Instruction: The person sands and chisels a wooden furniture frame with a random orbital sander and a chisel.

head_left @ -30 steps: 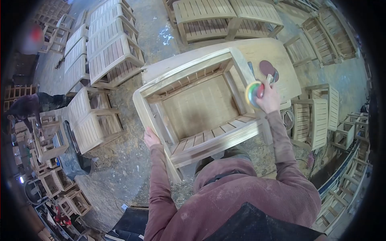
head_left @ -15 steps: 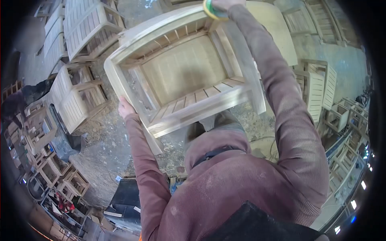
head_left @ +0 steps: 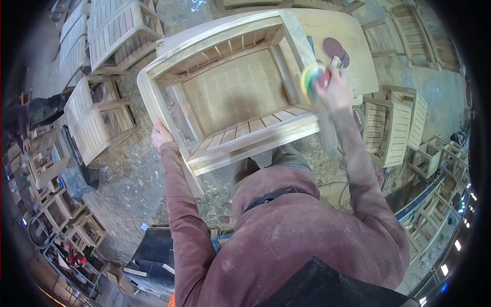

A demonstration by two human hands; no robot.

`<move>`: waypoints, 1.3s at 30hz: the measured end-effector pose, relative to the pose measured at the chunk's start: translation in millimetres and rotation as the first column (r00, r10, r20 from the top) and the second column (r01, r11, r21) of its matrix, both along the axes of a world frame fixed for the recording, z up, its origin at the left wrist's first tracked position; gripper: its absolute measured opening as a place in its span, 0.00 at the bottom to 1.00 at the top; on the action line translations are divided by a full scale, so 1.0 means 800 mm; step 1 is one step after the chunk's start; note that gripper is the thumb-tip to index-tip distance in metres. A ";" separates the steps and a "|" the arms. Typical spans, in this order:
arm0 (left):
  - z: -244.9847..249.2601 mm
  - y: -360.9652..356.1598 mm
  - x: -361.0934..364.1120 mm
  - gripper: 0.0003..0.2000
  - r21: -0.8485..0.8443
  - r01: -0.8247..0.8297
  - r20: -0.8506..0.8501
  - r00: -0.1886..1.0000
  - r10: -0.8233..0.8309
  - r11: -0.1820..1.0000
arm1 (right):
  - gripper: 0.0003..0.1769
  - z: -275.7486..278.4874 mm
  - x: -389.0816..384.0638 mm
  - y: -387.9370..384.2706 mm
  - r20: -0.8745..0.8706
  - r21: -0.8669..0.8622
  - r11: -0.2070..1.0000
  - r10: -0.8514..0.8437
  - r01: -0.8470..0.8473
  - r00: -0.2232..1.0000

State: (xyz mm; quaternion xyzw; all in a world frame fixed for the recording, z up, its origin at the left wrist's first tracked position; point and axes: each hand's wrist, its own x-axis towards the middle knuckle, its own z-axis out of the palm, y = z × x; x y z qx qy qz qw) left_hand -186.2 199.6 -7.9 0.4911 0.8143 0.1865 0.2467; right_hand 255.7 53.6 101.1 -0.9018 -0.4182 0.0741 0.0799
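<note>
While my left hand [head_left: 162, 135] stays closed around the left edge of the pale slatted wooden chair frame [head_left: 235, 92], which lies tipped on the light wooden desk [head_left: 358, 66], my right hand [head_left: 335, 92] has come back from the frame's far top corner, where it reached with the arm stretched half a second ago. It is clamped on the round sanding tool with a green and yellow pad [head_left: 312, 81], held at the frame's right-hand rail. Just beyond it, a dark brown round sanding disc [head_left: 332, 47] lies on the desk. The frame itself has barely shifted.
</note>
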 end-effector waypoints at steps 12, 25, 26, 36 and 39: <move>-0.014 0.003 -0.016 0.32 -0.007 0.006 -0.043 0.999 -0.006 1.000 | 0.32 -0.024 0.072 0.117 0.037 -0.013 0.997 0.082 -0.082 0.996; 0.003 -0.094 0.282 0.32 0.049 0.568 0.090 0.816 -0.570 0.821 | 0.35 0.001 0.029 -0.249 -0.205 0.426 0.784 -0.401 0.451 0.893; -0.042 -0.121 0.328 0.33 0.174 0.620 0.207 0.737 -0.644 0.765 | 0.34 0.000 0.036 -0.268 -0.243 0.428 0.734 -0.469 0.528 0.849; -0.041 -0.177 0.520 0.52 0.054 0.463 0.735 0.581 -0.349 0.885 | 0.34 -0.046 0.050 -0.387 -0.224 0.199 0.626 -0.720 0.754 0.657; -0.044 -0.172 0.521 0.53 0.077 0.450 0.732 0.580 -0.357 0.890 | 0.34 -0.063 0.051 -0.400 -0.222 0.118 0.606 -0.756 0.787 0.615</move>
